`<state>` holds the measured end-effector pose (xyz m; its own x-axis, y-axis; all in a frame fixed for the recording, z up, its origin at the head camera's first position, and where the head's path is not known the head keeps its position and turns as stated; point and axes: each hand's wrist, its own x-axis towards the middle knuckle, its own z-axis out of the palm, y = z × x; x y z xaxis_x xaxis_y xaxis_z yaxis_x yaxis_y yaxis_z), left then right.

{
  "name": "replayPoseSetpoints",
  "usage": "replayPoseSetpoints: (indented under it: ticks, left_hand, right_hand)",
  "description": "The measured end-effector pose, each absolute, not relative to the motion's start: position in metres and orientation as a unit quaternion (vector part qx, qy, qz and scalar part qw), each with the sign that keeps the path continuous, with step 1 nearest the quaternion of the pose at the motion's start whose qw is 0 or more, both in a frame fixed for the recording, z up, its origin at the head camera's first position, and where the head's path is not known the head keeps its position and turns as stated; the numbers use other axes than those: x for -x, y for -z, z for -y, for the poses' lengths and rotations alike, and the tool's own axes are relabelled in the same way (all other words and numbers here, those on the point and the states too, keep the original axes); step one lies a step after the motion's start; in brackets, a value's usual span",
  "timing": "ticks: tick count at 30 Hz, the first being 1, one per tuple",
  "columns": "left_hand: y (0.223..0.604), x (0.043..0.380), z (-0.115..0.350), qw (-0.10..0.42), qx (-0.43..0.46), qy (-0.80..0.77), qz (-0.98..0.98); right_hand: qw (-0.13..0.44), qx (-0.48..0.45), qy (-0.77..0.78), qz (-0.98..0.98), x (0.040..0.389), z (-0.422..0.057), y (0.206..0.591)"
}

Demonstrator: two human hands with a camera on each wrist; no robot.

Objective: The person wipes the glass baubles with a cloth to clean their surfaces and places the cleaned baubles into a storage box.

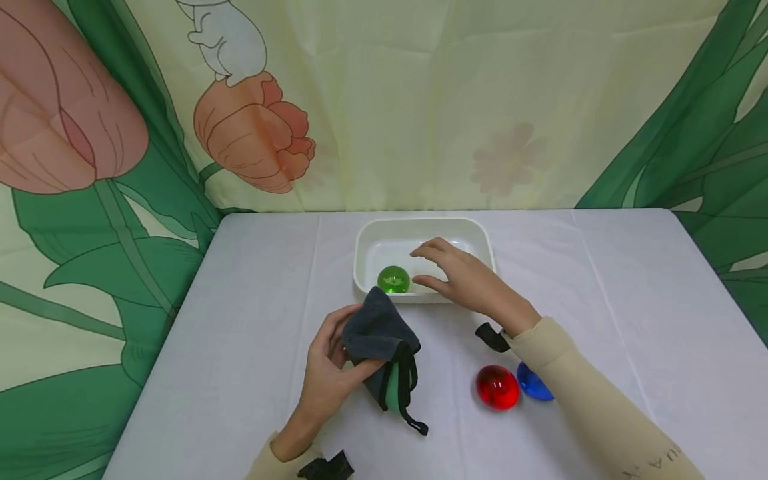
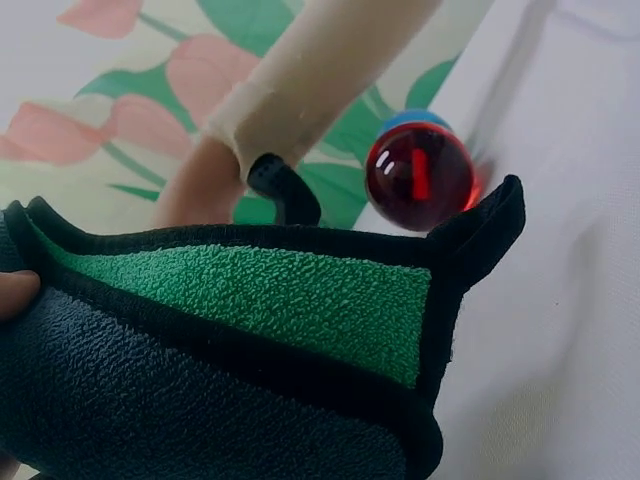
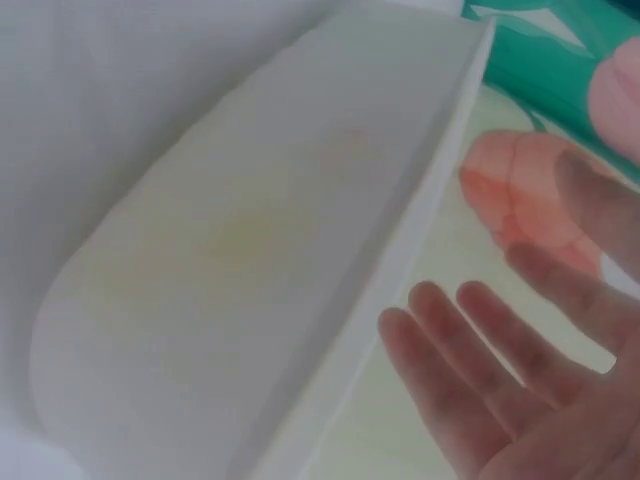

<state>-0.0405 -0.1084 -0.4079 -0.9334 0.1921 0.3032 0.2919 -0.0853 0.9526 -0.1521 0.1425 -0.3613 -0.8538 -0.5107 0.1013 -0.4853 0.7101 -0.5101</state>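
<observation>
My left hand [image 1: 327, 373] grips a folded towel cloth [image 1: 377, 330], dark grey-blue outside and green inside, with black edging and a black loop. In the left wrist view the green inner face of the cloth [image 2: 270, 300] shows between its dark borders. Over the white tray [image 1: 423, 223], my right hand [image 1: 462, 277] is spread with nothing between thumb and fingers. A clear green ball [image 1: 393, 279] lies inside the tray at its near left, just left of the right thumb. The right wrist view shows the tray's outer wall [image 3: 210, 260] beside the extended right fingers [image 3: 440, 380].
On the white-covered table [image 1: 252, 333], a clear red ball [image 1: 497, 387] lies right of the cloth. A blue ball [image 1: 534, 383] touches or nearly touches it, partly hidden by the right sleeve [image 1: 600, 407]. A printed curtain [image 1: 420, 120] hangs behind the table's far edge.
</observation>
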Motion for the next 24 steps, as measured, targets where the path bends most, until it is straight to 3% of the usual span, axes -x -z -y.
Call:
replayPoseSetpoints:
  ticks: [18,24]
  left_hand:
    - [0.413,0.035,0.108,0.032,0.172,0.709,0.683]
    - [0.413,0.035,0.106,0.033,0.172,0.707,0.685]
  right_hand:
    - [-0.010,0.300,0.266,-0.916,0.110,-0.176,0.346]
    - [0.002,0.291,0.265,-0.919,0.096,-0.189,0.345]
